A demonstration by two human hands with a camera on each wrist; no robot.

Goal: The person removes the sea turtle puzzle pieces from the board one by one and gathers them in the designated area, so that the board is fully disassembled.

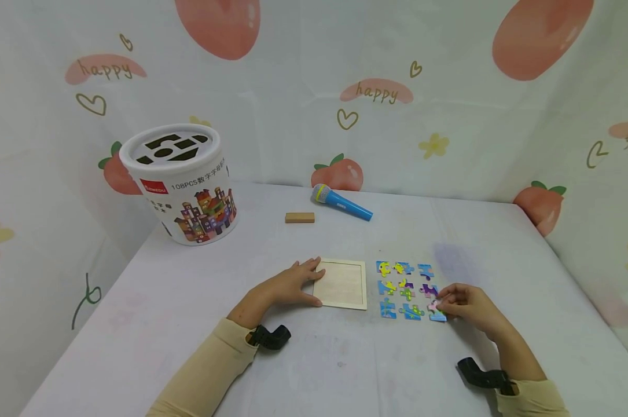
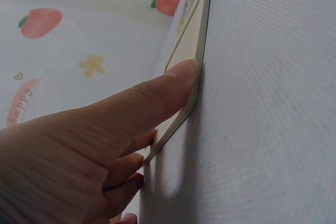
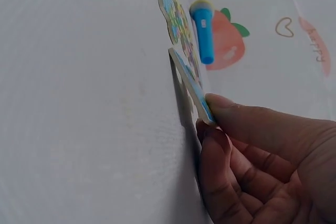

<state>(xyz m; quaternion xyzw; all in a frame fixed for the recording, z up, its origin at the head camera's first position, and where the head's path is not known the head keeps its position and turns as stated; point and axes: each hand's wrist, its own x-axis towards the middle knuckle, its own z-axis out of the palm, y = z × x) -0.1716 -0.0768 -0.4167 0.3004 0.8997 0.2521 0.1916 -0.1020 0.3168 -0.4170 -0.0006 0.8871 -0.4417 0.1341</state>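
A square, pale wooden puzzle tray (image 1: 341, 284) with a raised rim lies flat on the table. At its left side my left hand (image 1: 294, 284) rests with spread fingers, and the thumb (image 2: 184, 72) presses on the rim near the front corner. To the right of the tray, several colourful jigsaw pieces (image 1: 410, 313) lie apart in rows. My right hand (image 1: 470, 307) pinches the front right jigsaw piece (image 3: 191, 87) between thumb and fingers. That piece is tilted, its held edge lifted off the table. The fingers partly hide it in the head view.
Behind the tray lie a small wooden block (image 1: 300, 218) and a blue toy microphone (image 1: 342, 202). A large white bucket (image 1: 183, 185) with a slotted lid stands at the back left. A printed cloth hangs behind the table (image 1: 340, 365).
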